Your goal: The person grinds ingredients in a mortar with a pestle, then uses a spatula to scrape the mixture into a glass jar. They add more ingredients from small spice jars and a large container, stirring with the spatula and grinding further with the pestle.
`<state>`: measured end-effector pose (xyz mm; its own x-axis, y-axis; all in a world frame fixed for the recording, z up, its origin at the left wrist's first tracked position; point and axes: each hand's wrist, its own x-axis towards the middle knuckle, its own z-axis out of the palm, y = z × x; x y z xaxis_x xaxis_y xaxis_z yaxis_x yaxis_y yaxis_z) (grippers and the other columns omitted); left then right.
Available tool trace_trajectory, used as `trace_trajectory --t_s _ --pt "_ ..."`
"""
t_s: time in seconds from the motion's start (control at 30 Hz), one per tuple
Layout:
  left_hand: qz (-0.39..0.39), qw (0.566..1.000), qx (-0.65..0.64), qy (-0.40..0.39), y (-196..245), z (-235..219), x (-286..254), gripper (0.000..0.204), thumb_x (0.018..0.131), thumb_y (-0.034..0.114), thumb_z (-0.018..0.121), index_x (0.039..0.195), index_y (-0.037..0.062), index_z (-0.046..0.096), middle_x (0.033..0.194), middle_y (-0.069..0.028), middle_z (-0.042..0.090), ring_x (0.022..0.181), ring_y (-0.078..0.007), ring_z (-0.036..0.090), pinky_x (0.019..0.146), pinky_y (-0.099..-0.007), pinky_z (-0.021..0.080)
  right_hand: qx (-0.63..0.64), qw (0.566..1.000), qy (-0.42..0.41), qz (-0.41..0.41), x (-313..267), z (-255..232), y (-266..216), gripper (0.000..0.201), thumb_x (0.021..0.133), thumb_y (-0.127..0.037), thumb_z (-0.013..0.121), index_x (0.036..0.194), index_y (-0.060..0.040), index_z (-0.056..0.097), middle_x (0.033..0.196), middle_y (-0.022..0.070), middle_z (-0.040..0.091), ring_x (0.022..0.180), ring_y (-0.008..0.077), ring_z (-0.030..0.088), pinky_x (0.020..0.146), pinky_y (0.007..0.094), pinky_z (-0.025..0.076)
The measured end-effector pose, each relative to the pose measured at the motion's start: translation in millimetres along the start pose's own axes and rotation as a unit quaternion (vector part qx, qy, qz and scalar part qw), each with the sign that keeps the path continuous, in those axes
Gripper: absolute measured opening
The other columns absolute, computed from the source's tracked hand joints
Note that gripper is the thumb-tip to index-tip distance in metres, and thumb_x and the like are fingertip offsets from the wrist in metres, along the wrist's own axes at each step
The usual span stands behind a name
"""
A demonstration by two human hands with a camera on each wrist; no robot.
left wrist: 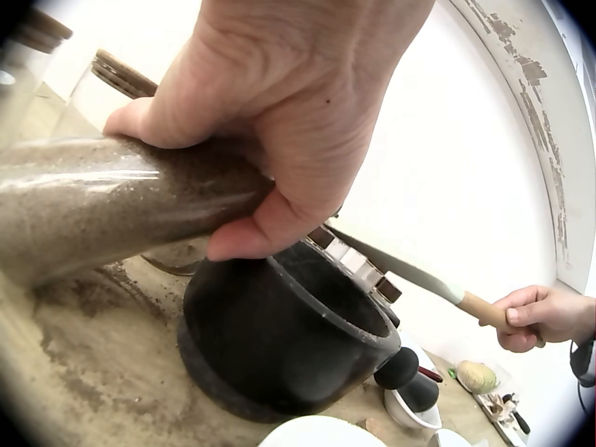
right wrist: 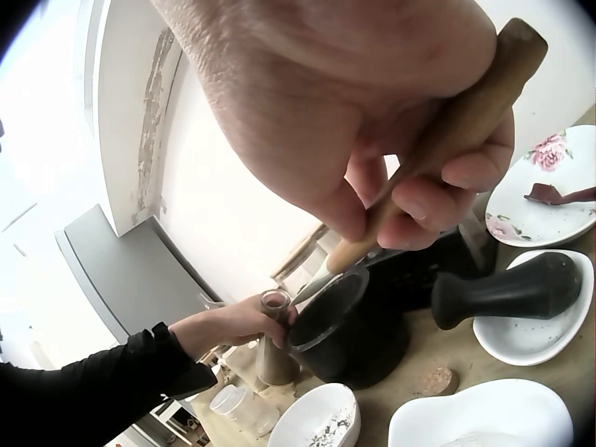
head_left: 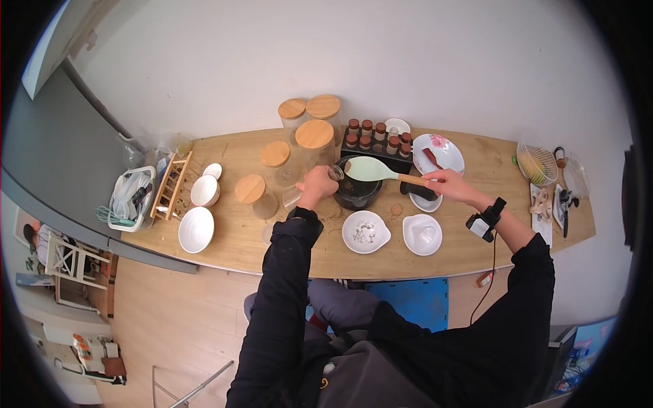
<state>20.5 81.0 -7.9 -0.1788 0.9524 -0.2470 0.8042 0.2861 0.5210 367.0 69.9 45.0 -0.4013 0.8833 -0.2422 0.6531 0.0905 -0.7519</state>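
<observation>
My left hand (head_left: 318,187) grips a clear glass bottle (left wrist: 102,205) of grey-brown powder. The bottle leans, its open mouth right by the rim of the black mortar (head_left: 357,198). My right hand (head_left: 450,185) holds the wooden handle (right wrist: 447,135) of a pale green spoon (head_left: 365,169), with fingers and thumb wrapped round it. Over the mortar, the spoon's head lies level with its tip near the bottle's mouth and a brown patch at that tip. Brown powder is scattered on the table beside the mortar. The mortar's floor is hidden in the head view.
A black pestle (right wrist: 512,289) rests in a white dish, near a cork (right wrist: 439,380). White bowls (head_left: 366,232) stand at the front. Wooden-lidded jars (head_left: 315,136) crowd the left of the mortar; a spice rack (head_left: 377,155) stands behind. At right is a flowered plate (head_left: 449,149).
</observation>
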Motion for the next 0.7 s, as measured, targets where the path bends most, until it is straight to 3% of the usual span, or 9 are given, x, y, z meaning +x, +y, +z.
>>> trace_trajectory --t_s 0.1,0.2,0.27,0.3,0.4,0.5,0.6,0.7 --pt "-0.002 1.000 -0.002 0.000 1.4 -2.0 -2.3 0.033 0.064 0.010 0.062 0.097 0.0133 0.065 0.101 -0.0113 0.067 0.105 -0.0333 0.059 0.086 -0.0588 0.036 -0.006 1.000 0.012 -0.002 -3.5 -2.4 -5.9 0.032 0.091 -0.026 0.058 0.117 -0.0081 0.063 0.072 0.0001 0.061 0.063 0.0067 0.052 0.057 0.0253 0.043" --pt "-0.003 1.000 0.001 0.000 2.1 -2.6 -2.8 0.033 0.064 0.010 0.062 0.096 0.0133 0.065 0.102 -0.0111 0.067 0.106 -0.0329 0.059 0.088 -0.0597 0.035 -0.049 0.997 0.036 -0.057 -8.9 -1.9 -14.6 0.031 0.091 -0.029 0.058 0.116 -0.0111 0.064 0.075 0.0025 0.064 0.063 0.0109 0.056 0.058 0.0272 0.045" --pt "-0.003 1.000 0.002 0.000 1.5 -1.8 -1.6 0.032 0.064 0.010 0.061 0.096 0.0132 0.065 0.103 -0.0108 0.067 0.107 -0.0326 0.059 0.089 -0.0599 0.035 -0.153 0.982 0.087 -0.073 -26.3 2.2 -46.7 0.030 0.090 -0.029 0.058 0.114 -0.0131 0.065 0.075 0.0039 0.064 0.063 0.0155 0.059 0.058 0.0302 0.046" --pt "-0.003 1.000 0.001 -0.001 2.1 -2.2 -2.2 0.032 0.064 0.010 0.061 0.096 0.0133 0.064 0.103 -0.0108 0.067 0.107 -0.0325 0.058 0.090 -0.0599 0.034 -0.205 0.969 0.112 -0.082 -32.2 4.8 -57.0 0.029 0.089 -0.029 0.059 0.113 -0.0141 0.065 0.075 0.0046 0.064 0.064 0.0178 0.060 0.057 0.0317 0.047" --pt "-0.005 1.000 -0.002 0.000 3.2 -3.2 -4.0 0.032 0.065 0.011 0.061 0.097 0.0136 0.064 0.105 -0.0106 0.066 0.109 -0.0323 0.058 0.091 -0.0600 0.034 -0.341 0.888 0.223 -0.214 -32.1 13.1 -56.5 0.024 0.084 -0.028 0.063 0.106 -0.0185 0.068 0.070 0.0047 0.060 0.063 0.0213 0.060 0.054 0.0341 0.046" --pt "-0.007 1.000 -0.001 0.000 3.3 -3.5 -5.0 0.034 0.065 0.011 0.061 0.099 0.0140 0.064 0.106 -0.0103 0.066 0.109 -0.0324 0.057 0.091 -0.0600 0.034 -0.423 0.817 0.283 -0.272 -35.9 13.6 -71.0 0.021 0.081 -0.028 0.066 0.101 -0.0216 0.068 0.063 0.0018 0.053 0.059 0.0190 0.057 0.049 0.0339 0.044" --pt "-0.010 1.000 0.004 -0.011 3.5 -3.5 -4.1 0.037 0.065 0.011 0.061 0.101 0.0144 0.064 0.106 -0.0102 0.066 0.109 -0.0326 0.058 0.091 -0.0596 0.034 -0.444 0.777 0.317 -0.315 -35.5 11.5 -73.2 0.021 0.079 -0.027 0.067 0.099 -0.0232 0.068 0.062 0.0008 0.052 0.057 0.0182 0.055 0.047 0.0324 0.042" --pt "-0.012 1.000 0.005 -0.015 4.4 -4.7 -3.9 0.038 0.065 0.011 0.061 0.103 0.0146 0.064 0.106 -0.0103 0.066 0.109 -0.0327 0.058 0.091 -0.0588 0.034 -0.452 0.788 0.311 -0.278 -36.2 6.1 -75.7 0.020 0.079 -0.026 0.066 0.099 -0.0224 0.069 0.065 0.0020 0.055 0.058 0.0189 0.057 0.048 0.0334 0.044"
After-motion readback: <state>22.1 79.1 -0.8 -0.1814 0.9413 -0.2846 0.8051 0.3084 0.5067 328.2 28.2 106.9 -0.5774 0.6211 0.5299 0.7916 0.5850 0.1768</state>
